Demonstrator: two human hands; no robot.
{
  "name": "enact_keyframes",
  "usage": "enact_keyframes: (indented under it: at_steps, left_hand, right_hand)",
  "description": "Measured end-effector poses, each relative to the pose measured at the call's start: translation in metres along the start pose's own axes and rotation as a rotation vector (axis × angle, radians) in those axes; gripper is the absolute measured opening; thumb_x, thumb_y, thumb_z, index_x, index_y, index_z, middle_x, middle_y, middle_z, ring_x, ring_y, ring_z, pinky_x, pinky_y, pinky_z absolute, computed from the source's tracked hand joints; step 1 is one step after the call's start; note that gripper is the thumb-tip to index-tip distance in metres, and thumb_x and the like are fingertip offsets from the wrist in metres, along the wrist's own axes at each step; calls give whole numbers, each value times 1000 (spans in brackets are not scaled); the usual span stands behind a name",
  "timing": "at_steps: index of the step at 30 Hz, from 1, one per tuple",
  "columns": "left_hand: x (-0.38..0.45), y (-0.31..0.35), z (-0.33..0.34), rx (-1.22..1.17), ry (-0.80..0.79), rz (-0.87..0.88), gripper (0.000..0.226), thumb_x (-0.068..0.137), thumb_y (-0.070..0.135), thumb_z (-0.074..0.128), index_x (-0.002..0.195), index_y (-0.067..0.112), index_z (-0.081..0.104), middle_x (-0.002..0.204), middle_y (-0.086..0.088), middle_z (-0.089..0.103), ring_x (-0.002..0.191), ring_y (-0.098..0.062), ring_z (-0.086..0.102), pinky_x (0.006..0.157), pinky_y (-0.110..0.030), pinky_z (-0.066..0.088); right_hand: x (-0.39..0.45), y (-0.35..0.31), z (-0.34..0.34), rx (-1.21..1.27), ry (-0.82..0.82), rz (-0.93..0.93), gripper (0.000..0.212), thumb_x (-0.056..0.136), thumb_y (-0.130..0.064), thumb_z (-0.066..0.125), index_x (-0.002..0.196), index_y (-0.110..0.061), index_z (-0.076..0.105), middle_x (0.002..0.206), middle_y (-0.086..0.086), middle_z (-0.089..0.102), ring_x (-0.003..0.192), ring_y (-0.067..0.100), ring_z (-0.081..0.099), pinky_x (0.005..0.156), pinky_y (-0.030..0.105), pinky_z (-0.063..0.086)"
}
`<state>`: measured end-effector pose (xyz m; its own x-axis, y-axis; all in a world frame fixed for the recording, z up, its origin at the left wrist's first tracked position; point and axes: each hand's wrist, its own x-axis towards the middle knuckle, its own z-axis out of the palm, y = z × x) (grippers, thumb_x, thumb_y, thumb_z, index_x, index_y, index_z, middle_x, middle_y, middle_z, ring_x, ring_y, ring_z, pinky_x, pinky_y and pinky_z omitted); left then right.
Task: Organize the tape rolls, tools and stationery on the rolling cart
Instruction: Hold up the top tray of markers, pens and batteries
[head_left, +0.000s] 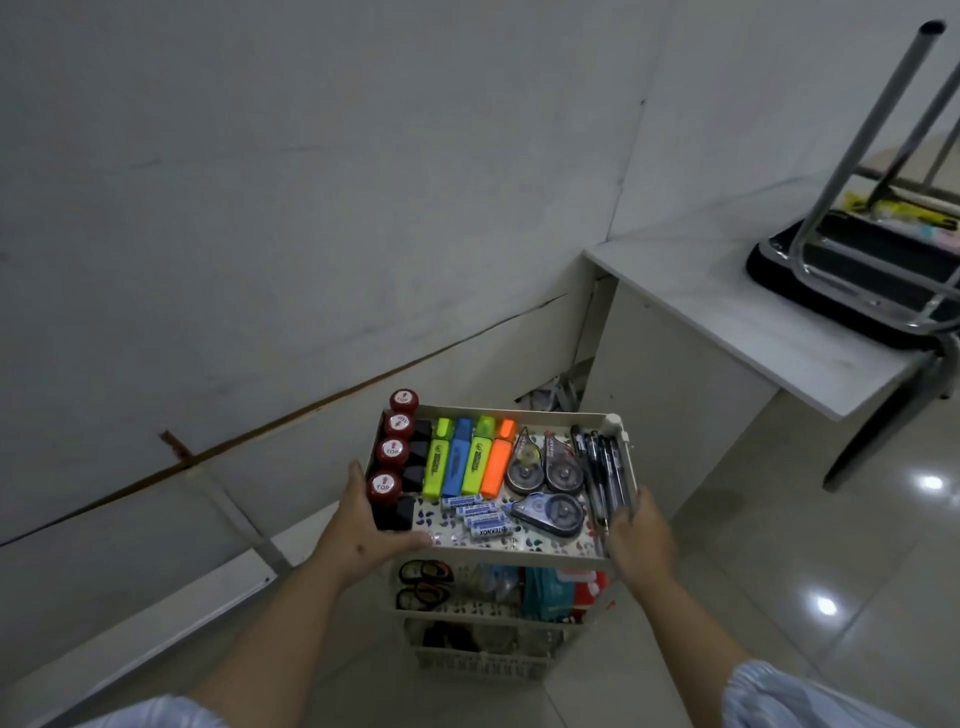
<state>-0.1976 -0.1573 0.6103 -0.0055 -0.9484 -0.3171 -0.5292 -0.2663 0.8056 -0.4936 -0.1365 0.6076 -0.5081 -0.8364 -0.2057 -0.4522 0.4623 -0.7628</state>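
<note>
A cream rolling cart (519, 556) stands on the floor below me. Its top tray holds red-capped stamps (390, 451) along the left, several highlighters (464, 462), three correction tape dispensers (553, 512), small batteries (480, 517) and black pens (605, 470) on the right. My left hand (358, 530) grips the tray's near-left corner. My right hand (641, 538) grips the near-right corner beside the pens. Lower shelves hold scissors (423, 584), a red and teal pack (563, 592) and dim items.
A white wall with a brown floor-line seam runs on the left. A white desk (737, 317) stands to the right, carrying an upturned black chair (852, 280) with chrome legs. Glossy floor tiles spread right of the cart.
</note>
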Motion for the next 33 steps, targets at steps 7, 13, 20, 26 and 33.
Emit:
enact_keyframes:
  at_steps: [7, 13, 20, 26, 33]
  left_hand:
    - [-7, 8, 23, -49, 131, 12, 125, 38, 57, 83, 139, 17, 22, 138, -7, 40, 124, -24, 43, 102, -47, 42]
    - [0, 21, 48, -61, 290, -64, 122, 47, 52, 84, 142, 17, 15, 145, -9, 33, 130, -27, 38, 105, -48, 38]
    - [9, 39, 69, -115, 434, -196, 130, 38, 73, 74, 142, 23, 14, 149, -8, 30, 131, -28, 39, 104, -52, 40]
    - [23, 56, 87, -130, 536, -206, 125, 54, 50, 82, 146, 20, 3, 153, -8, 19, 135, -29, 33, 109, -48, 35]
    - [46, 68, 87, -151, 519, -195, 115, 49, 48, 85, 140, 16, 22, 142, -7, 35, 129, -25, 39, 106, -49, 39]
  right_hand:
    - [42, -17, -6, -48, -94, -94, 22, 90, -2, 37, 102, -12, 52, 86, 8, 61, 77, 28, 57, 61, 32, 44]
    - [105, -38, -1, -59, -235, -196, 26, 90, 0, 37, 99, -17, 54, 90, 10, 62, 85, 33, 60, 81, 46, 51]
    - [168, -72, 15, -112, -412, -319, 26, 93, -4, 39, 113, -9, 54, 104, 14, 62, 89, 25, 56, 77, 31, 42]
    - [206, -88, 25, -214, -477, -430, 26, 91, -2, 38, 111, -5, 55, 110, 21, 63, 96, 33, 58, 77, 34, 43]
    - [217, -91, 6, -242, -539, -517, 30, 91, -5, 45, 121, -5, 46, 115, 21, 60, 102, 37, 57, 82, 36, 43]
